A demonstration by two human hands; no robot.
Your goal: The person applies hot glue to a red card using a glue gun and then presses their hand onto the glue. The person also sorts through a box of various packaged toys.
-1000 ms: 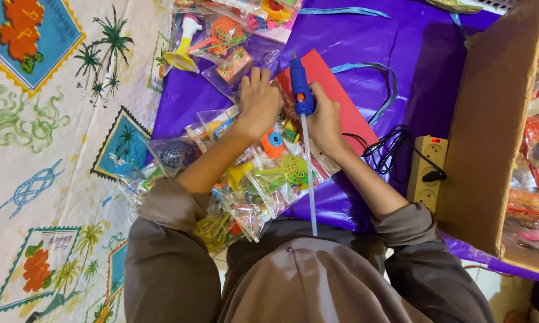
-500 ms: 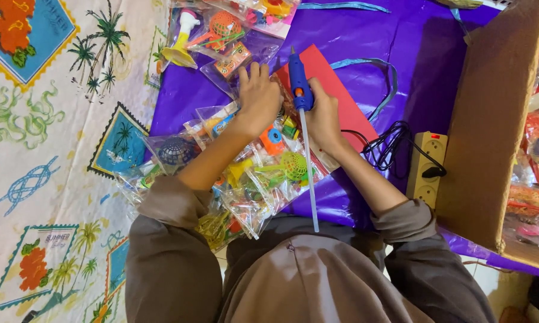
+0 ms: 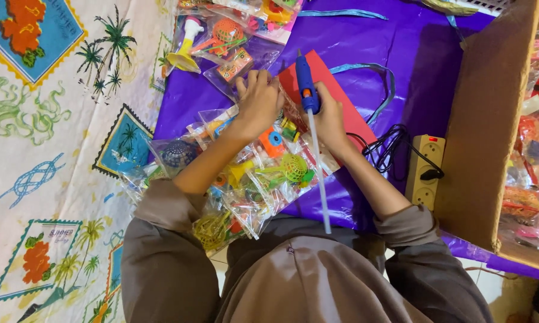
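Head camera looks straight down over grey-brown sleeves, both forearms reaching away from the body toward a red card [image 3: 332, 98]. Right hand [image 3: 329, 122] is curled around a blue glue gun [image 3: 305, 87], fingers wrapped on its grip, nozzle pointing away from the person over the near edge of the red card; a clear glue stick [image 3: 318, 173] runs from the back of the gun toward the body. Left hand [image 3: 259, 101] lies just left of the red card, palm down, fingers bent and pressing on a clear plastic toy packet [image 3: 284, 110] at the card's left edge; whether it pinches the packet cannot be told. Under and beside both wrists, nearer than the red card, lies a heap of small toy bags [image 3: 263, 179] with bright toys inside. Right of the red card a black cord [image 3: 389, 146] runs to a beige power strip [image 3: 426, 170], which sits against a cardboard box [image 3: 485, 119]. Everything rests on a purple sheet [image 3: 371, 48]; beyond the red card lie more packed toys [image 3: 221, 36] and blue ribbon [image 3: 365, 72]. Left of the sheet spreads a patterned cloth [image 3: 48, 131] with palm trees.
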